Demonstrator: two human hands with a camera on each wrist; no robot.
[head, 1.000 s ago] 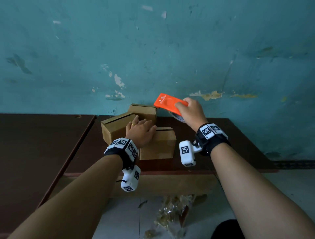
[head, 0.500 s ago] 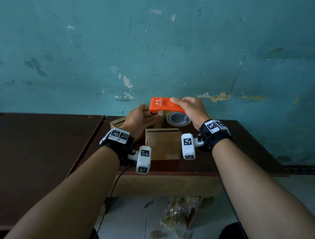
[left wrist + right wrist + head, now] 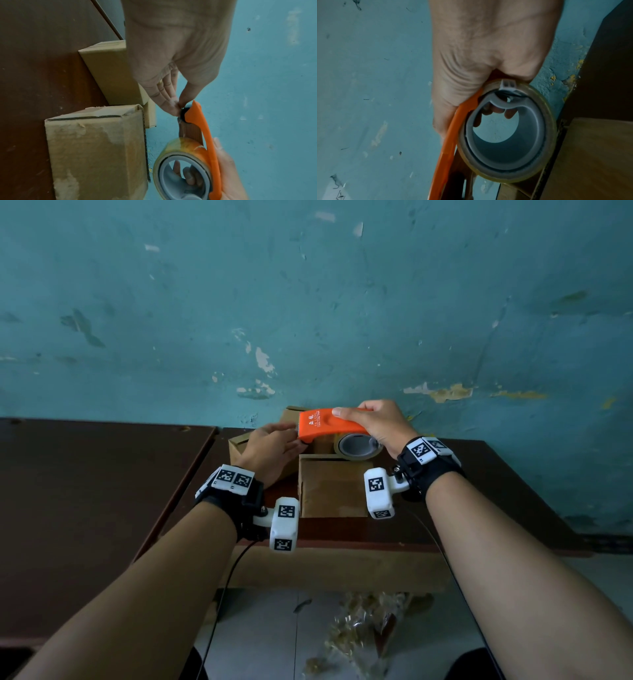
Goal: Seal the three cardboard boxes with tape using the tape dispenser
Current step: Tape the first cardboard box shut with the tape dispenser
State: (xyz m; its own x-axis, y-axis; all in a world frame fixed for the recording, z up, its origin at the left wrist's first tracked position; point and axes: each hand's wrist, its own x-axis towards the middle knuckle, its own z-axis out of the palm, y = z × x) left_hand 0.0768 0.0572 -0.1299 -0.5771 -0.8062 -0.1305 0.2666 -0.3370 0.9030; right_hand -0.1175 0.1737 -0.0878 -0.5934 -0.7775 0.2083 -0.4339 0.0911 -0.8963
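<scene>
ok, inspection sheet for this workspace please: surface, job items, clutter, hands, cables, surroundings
Surface: dark brown table, with a second dark tabletop butted against its left side.
Job's things: three cardboard boxes grouped on the table; the nearest box has scuffed, peeled faces; no fresh tape seen on it. Orange tape dispenser with tape roll is held above the boxes.
Clutter: crumpled clear plastic on the floor under the table.
Grippers: right hand grips the dispenser; left hand pinches at the dispenser's front end, where the tape comes out.
Cables: black cable hanging from the left wrist camera.
Surroundings: teal wall with flaking paint.
</scene>
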